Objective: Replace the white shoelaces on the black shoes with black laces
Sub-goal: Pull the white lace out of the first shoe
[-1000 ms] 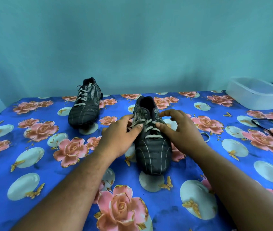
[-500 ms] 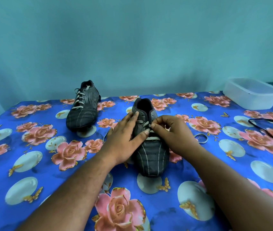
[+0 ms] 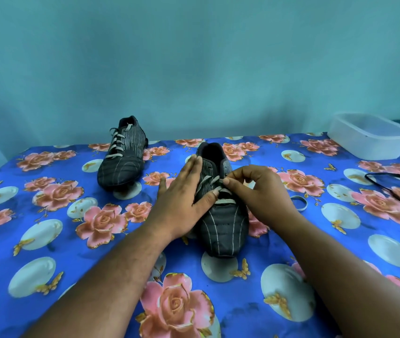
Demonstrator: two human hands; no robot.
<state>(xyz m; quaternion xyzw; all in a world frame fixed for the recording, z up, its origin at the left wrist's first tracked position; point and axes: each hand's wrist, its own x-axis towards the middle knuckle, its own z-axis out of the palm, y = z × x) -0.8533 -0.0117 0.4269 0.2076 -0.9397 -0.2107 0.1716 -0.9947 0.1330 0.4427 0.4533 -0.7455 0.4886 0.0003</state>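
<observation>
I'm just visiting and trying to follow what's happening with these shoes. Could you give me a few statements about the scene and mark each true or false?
1. The right hand pinches the white lace on the near shoe. True.
2. The left hand lifts the near shoe off the table. False: it rests flat against the shoe's side, and the shoe sits on the tablecloth.
3. The far shoe already has black laces. False: its laces are white.
4. A clear tub sits at the far right. True.
5. The black lace lies inside the tub. False: it lies on the cloth, nearer than the tub.
</observation>
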